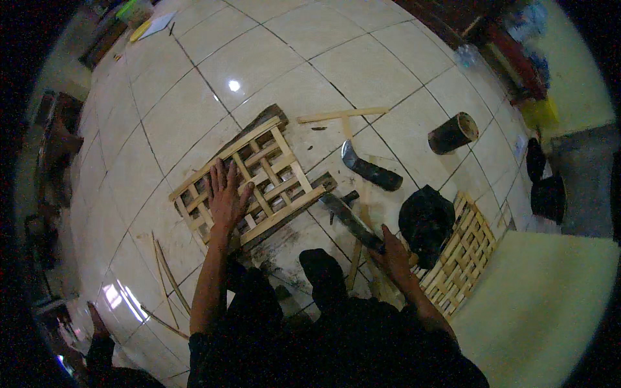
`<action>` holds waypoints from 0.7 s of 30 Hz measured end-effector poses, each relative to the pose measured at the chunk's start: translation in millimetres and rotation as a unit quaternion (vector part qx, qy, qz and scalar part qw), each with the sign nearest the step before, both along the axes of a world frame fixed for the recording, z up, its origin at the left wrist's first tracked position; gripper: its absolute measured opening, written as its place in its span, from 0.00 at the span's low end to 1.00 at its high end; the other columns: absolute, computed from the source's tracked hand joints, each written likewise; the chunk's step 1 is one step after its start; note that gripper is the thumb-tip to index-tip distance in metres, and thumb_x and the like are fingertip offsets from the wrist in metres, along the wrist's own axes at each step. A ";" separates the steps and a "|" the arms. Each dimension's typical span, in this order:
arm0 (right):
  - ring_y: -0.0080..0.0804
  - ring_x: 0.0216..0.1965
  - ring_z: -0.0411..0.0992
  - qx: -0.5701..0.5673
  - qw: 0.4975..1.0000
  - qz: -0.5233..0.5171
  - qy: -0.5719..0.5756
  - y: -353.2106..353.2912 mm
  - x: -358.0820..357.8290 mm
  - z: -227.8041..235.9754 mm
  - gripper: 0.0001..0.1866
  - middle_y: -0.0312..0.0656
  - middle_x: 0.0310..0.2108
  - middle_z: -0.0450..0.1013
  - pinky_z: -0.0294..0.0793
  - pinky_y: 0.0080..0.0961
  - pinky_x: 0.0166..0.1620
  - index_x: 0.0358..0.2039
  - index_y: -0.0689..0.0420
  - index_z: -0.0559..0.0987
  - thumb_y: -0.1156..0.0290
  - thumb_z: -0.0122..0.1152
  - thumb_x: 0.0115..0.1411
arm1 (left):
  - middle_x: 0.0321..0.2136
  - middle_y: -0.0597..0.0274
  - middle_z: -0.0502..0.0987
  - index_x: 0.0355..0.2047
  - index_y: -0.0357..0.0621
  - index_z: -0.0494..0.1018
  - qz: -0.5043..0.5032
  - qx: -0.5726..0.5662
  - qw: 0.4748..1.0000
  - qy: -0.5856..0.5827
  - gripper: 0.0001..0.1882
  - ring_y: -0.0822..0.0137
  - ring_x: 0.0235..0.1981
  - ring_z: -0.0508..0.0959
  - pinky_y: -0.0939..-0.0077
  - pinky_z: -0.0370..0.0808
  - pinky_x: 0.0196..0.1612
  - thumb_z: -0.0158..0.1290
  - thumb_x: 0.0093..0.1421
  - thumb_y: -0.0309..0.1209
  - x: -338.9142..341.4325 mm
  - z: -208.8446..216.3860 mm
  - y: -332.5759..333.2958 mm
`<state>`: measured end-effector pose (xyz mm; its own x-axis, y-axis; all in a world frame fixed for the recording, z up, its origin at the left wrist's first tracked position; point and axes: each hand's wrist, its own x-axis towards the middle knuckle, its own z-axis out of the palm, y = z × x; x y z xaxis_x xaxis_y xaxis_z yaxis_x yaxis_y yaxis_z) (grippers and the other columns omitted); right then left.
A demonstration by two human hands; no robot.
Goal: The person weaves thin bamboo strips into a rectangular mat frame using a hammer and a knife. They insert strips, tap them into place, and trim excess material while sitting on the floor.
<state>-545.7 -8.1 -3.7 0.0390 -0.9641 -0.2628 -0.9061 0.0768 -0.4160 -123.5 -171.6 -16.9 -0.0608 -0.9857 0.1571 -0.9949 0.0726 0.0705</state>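
In front of me on the tiled floor lies a lattice panel [275, 197] of interlaced light wooden strips. Dark boards [272, 115] show under its far and near edges. My left hand [225, 194] rests flat on the panel's left part, fingers spread. My right hand [393, 257] is closed around a broad dark-bladed machete [354, 223], whose tip reaches the panel's near right corner. Beside the blade lies a small dark object [350, 196], partly hidden by it. Farther right is a curved metal blade with a dark wrapped handle [378, 176].
A dark cylinder [451, 134] lies at the right, with a black bundle [425, 223] nearer me. Behind that leans a second woven panel [466, 255]. Loose strips lie ahead [343, 116] and at left [169, 278]. Another person's hand [97, 320] shows at lower left.
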 end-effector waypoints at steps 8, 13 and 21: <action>0.52 0.44 0.70 -0.219 0.974 0.004 -0.063 -10.3 -54.1 -31.2 0.36 0.56 0.43 0.72 0.69 0.39 0.49 0.59 0.63 0.65 0.74 0.67 0.49 | 0.68 0.50 0.46 0.65 0.53 0.55 0.013 -0.019 1.000 0.018 0.37 0.49 0.68 0.47 0.53 0.40 0.68 0.44 0.61 0.57 -3.3 8.4 1.8; 0.52 0.46 0.67 -0.191 0.966 0.103 0.138 -0.9 -50.2 -24.6 0.30 0.55 0.45 0.68 0.71 0.41 0.45 0.58 0.61 0.64 0.71 0.61 0.56 | 0.68 0.51 0.44 0.67 0.56 0.49 0.003 0.006 0.999 0.048 0.40 0.50 0.69 0.45 0.53 0.38 0.68 0.42 0.61 0.59 -7.8 13.9 0.4; 0.54 0.42 0.68 0.079 0.994 -0.052 -0.062 4.2 19.9 22.3 0.22 0.53 0.40 0.69 0.69 0.44 0.43 0.55 0.57 0.67 0.64 0.51 0.62 | 0.68 0.51 0.43 0.66 0.53 0.51 0.005 -0.003 1.000 0.030 0.39 0.51 0.69 0.44 0.52 0.36 0.68 0.43 0.61 0.58 -0.8 9.5 5.5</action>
